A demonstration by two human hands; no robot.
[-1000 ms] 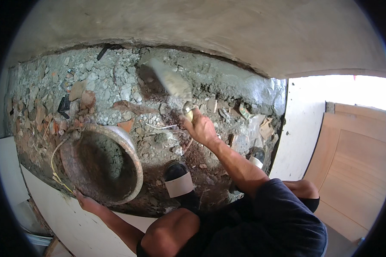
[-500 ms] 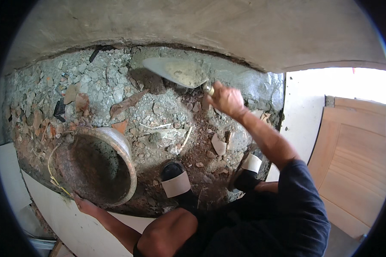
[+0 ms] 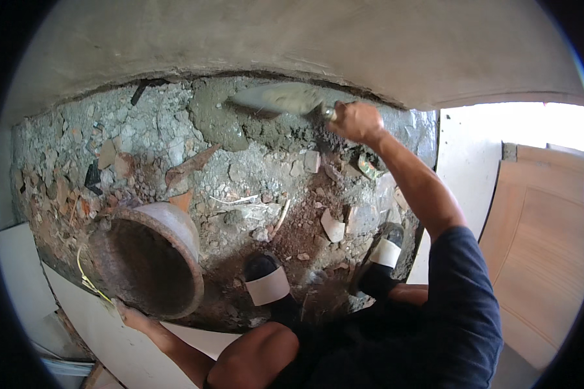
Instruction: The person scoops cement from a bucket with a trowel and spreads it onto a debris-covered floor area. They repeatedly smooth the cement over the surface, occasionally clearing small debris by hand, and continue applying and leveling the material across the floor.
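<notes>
My right hand (image 3: pixel 360 122) is closed round the handle of a trowel (image 3: pixel 279 98), whose broad blade is slightly blurred. The blade lies low over wet grey mortar (image 3: pixel 217 120) along the foot of the wall. At the lower left, my left hand (image 3: pixel 135 319) grips the near rim of a worn, mortar-stained bucket (image 3: pixel 187 227). The bucket is tilted with its mouth toward me; its inside is dark, and I cannot tell how much it holds. Most of the left fingers are hidden behind the rim.
A plastered wall (image 3: pixel 292 39) runs along the far side. Rubble (image 3: pixel 136 123) and broken tile pieces (image 3: pixel 333 225) cover the ground around my sandalled feet (image 3: pixel 268 282). Smooth wet mortar (image 3: pixel 418 139) lies at the right end. A wooden door panel (image 3: pixel 538 246) stands at the right.
The trowel has moved a little right and nearer the wall, its blade turned flatter. Mortar now shows spread left of and below the blade. My left hand stays at the bucket rim.
</notes>
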